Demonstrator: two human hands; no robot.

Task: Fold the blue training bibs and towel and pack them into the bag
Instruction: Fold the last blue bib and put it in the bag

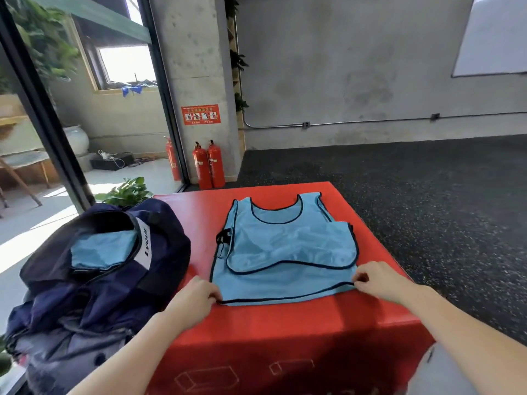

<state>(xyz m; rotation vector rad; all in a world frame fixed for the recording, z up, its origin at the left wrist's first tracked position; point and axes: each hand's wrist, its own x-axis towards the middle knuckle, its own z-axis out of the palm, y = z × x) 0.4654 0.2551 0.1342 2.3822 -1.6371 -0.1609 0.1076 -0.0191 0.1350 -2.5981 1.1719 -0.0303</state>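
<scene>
Folded bib [102,250] half hidden inside bag [85,280]

Bright daylight from left window [122,61], wide-angle edge distortion, slightly soft focus

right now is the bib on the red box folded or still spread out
Mostly spread: the bib lies flat on the red box, neck hole and hem visible. Only its right side is folded in. Left hand and right hand pinch the hem.

Red counter [285,332] with white box outlines on its near face, standing on dark speckled floor [399,178]. Behind it, two red fire extinguishers [208,164] stand against a concrete pillar [194,67] bearing a red sign [200,114]. A leafy potted plant [127,191] is at left; a whiteboard [493,35] hangs at upper right.
</scene>
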